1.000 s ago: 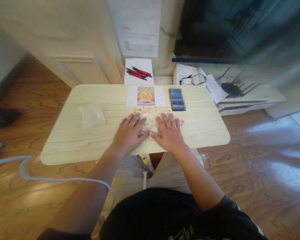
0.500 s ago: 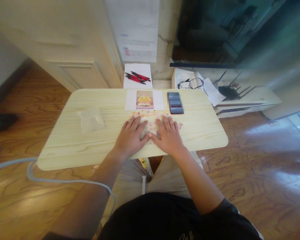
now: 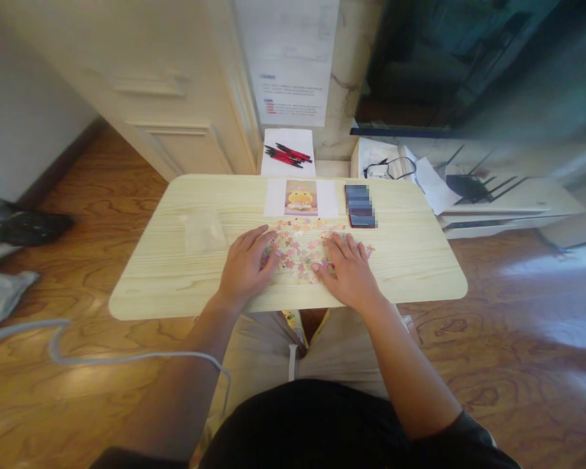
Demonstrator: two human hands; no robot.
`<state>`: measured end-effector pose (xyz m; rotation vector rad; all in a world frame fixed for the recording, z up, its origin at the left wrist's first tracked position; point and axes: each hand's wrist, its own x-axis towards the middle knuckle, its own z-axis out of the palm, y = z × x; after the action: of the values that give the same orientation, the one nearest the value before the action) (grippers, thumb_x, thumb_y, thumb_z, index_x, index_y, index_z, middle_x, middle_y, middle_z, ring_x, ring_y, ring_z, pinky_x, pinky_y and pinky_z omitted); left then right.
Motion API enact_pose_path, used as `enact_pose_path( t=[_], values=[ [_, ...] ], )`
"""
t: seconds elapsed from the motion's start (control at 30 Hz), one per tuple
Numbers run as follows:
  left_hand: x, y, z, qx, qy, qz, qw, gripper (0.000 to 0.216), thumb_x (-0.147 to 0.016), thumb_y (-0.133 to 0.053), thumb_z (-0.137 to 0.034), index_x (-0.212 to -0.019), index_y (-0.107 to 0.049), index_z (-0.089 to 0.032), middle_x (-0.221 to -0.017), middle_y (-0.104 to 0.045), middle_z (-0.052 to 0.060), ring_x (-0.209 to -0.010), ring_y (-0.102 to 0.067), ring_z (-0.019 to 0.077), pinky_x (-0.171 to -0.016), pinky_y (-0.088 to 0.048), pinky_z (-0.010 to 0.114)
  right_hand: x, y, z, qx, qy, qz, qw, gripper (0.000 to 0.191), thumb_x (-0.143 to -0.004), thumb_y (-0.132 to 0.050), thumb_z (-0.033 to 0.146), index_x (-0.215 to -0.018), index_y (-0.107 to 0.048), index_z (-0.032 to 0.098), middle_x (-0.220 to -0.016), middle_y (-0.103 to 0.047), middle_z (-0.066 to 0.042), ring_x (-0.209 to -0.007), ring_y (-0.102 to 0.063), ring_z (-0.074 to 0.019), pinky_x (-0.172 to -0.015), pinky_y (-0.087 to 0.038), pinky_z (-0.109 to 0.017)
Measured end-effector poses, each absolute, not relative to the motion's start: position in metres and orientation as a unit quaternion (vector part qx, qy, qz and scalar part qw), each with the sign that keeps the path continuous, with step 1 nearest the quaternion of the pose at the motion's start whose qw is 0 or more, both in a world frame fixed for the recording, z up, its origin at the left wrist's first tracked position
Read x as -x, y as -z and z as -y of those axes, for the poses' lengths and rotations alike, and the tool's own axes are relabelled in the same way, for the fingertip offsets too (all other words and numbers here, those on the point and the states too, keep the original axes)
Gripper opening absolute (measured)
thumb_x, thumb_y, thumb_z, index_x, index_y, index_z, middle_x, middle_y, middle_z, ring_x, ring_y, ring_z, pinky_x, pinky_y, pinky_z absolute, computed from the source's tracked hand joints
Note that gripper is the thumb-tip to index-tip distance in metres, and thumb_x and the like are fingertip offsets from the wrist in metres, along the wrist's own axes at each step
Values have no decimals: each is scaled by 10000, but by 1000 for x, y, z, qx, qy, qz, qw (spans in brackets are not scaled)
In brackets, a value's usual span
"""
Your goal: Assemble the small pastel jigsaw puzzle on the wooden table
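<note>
Loose jigsaw puzzle pieces point(image 3: 297, 251), small and mostly pink, orange and pale, lie spread on the light wooden table point(image 3: 161, 273). At the left edge of the pieces is my left hand point(image 3: 248, 264), open, its thumb apart from the fingers and some pieces beside its palm. My right hand point(image 3: 349, 270) rests open on the right side of the spread, fingers stretched forward, covering a few pieces. Just beyond the pieces, a sheet with a printed picture point(image 3: 301, 198) of a yellow cartoon figure lies flat.
A phone point(image 3: 360, 206) lies right of the picture sheet. On the table's left is a clear plastic bag point(image 3: 204, 232). Red and black pens point(image 3: 289, 155) sit on white paper behind the table. A grey cable point(image 3: 127, 358) hangs at the lower left.
My hands have moved apart, left hand to the left and right hand to the right. More puzzle pieces now show between them. The whole view has shifted slightly.
</note>
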<state>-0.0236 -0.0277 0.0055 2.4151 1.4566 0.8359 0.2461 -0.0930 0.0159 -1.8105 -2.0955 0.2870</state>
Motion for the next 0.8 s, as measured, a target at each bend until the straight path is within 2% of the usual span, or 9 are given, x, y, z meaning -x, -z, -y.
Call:
enact_pose_path(
  t=[0.13,0.3,0.37,0.53,0.7,0.8],
  values=[
    [27,-3,30,-772,-364,-499,149,404,-1072,-450,-444,-1369,-658,-265,-1455,-658,84,-1388,-587,261,-1224,-447,487,-242,-18,90,615,-115,762,167,740,-1043,-493,671,-1644,-431,245,-1745,-345,-123,-1629,-249,-408,-1294,-227,-662],
    [33,-1,30,-687,-447,-518,243,558,-1127,-221,-473,-1304,-679,-206,-1364,-718,86,-1298,-649,230,-1168,-495,444,-240,-17,90,613,-118,766,154,725,-1058,-475,655,-1633,-449,214,-1744,-340,-145,-1626,-250,-424,-1285,-227,-681],
    [34,-1,31,-668,-459,-526,258,586,-1129,-193,-473,-1298,-686,-203,-1355,-729,81,-1285,-657,231,-1159,-500,449,-242,-17,92,611,-118,766,161,704,-1064,-473,638,-1638,-441,231,-1743,-346,-136,-1627,-252,-419,-1282,-226,-689],
    [34,-4,31,-719,-427,-488,250,518,-1114,-303,-485,-1249,-725,-218,-1346,-733,77,-1312,-648,238,-1179,-489,452,-245,-18,100,605,-112,770,170,636,-1068,-497,584,-1600,-492,235,-1731,-373,-124,-1631,-250,-399,-1290,-215,-691],
    [33,-2,28,-770,-378,-454,240,331,-1029,-524,-407,-1195,-761,-244,-1283,-761,57,-1261,-671,245,-1159,-498,450,-247,-16,109,593,-100,778,180,502,-1056,-545,470,-1490,-603,225,-1695,-438,-114,-1607,-315,-381,-1305,-226,-663],
    [34,0,28,-755,-389,-462,254,351,-998,-521,-355,-1239,-750,-240,-1275,-760,54,-1234,-679,250,-1132,-506,444,-248,-15,112,590,-95,778,191,500,-1046,-563,458,-1479,-609,211,-1673,-468,-124,-1595,-342,-376,-1310,-236,-652]
  ],
)
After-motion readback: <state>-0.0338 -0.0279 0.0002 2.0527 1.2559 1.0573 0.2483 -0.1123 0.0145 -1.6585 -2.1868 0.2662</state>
